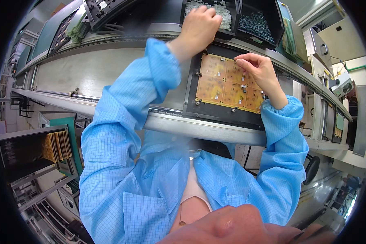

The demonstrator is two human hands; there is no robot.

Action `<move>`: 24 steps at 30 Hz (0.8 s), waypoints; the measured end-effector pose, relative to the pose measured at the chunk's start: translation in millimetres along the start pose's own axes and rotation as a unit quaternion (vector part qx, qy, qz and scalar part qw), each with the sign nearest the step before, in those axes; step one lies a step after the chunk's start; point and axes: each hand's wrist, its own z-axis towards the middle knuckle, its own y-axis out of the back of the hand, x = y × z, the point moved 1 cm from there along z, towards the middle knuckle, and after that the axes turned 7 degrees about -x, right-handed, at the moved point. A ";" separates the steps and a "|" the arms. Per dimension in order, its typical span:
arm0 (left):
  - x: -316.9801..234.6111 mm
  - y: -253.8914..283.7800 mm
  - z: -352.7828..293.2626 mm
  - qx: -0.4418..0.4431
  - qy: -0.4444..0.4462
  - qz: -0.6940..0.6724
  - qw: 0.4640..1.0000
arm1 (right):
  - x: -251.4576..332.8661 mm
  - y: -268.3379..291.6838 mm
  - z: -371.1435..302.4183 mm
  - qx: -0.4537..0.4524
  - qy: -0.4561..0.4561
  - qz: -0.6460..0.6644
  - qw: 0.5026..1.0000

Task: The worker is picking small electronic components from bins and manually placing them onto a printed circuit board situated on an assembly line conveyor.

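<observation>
Hands first, as I read them from my remote seat, with the yellow circuit panel (pixel 227 83) as my landmark. It lies flat in a black carrier frame (pixel 191 93) that rests on the conveyor rail (pixel 207 130), and its long axis runs from upper left to lower right in the view.

My right hand (pixel 258 69) sits over the panel's upper right part. Its thumb and forefinger are pressed together at the tips (pixel 240 62), pointing down at the panel surface near the top edge. They look pinched on something very small, but I cannot make out a part between them. The spot they address lies directly under the pinch, so the right hand is by far the nearer one to the panel.

My left hand (pixel 198 28) is beyond the panel's top edge, reaching into the bin of pale small parts (pixel 227 14). Its fingers are curled down into the heap; whether they have closed on a piece I cannot tell, since the knuckles hide the tips. Just right of that bin stands a second bin of dark bluish parts (pixel 254 22), untouched by either hand.

Both forearms wear light blue checked sleeves (pixel 122 105) with gathered cuffs. Well off to the left of the panel, below the rail, a rack of more yellow panels (pixel 57 146) stands on edge.
</observation>
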 end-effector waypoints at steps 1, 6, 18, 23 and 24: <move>3.7 -4.1 7.3 -0.022 -0.033 0.061 0.997 | -1.4 -1.8 0.0 0.002 -0.002 -0.005 1.000; 16.3 -39.7 26.7 0.113 0.044 0.085 0.989 | 5.1 -6.8 -5.4 0.040 -0.104 0.079 0.991; 14.0 -25.6 31.9 0.152 0.030 0.045 0.987 | -3.9 -20.6 0.9 -0.009 -0.086 -0.014 0.996; 24.1 -30.6 27.5 0.008 0.152 -0.113 0.982 | 0.7 -31.5 5.3 -0.063 0.059 -0.257 0.962; 25.3 -27.8 27.4 0.008 0.153 -0.114 0.982 | -1.6 -32.3 6.9 -0.071 0.105 -0.284 0.950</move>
